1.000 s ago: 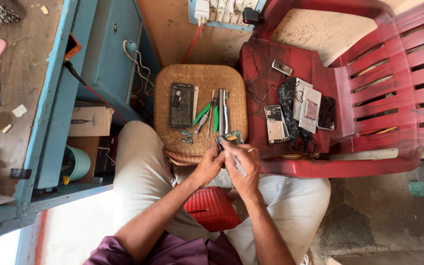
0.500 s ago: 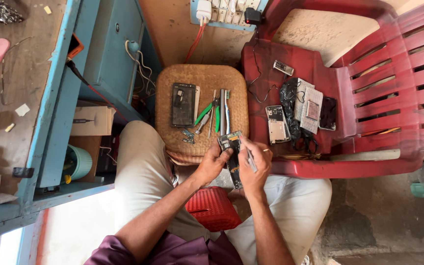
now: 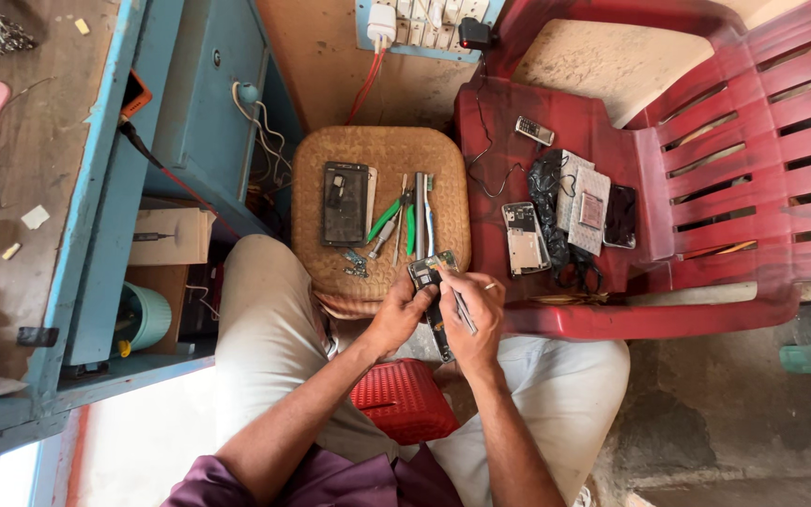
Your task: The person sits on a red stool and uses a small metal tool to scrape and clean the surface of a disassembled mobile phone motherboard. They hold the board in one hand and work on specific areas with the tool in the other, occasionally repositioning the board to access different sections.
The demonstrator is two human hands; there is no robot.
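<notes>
above the lap, left hand (image 3: 404,314) and right hand (image 3: 473,314) pinch one circuit board (image 3: 431,277).

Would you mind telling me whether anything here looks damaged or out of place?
Yes: the phone on the wicker stool lies opened, its back cover off, with small loose parts scattered beside it. Another opened phone lies on the red chair.

Left hand (image 3: 404,314) and right hand (image 3: 471,314) together, fingers curled, forearms converging.
</notes>
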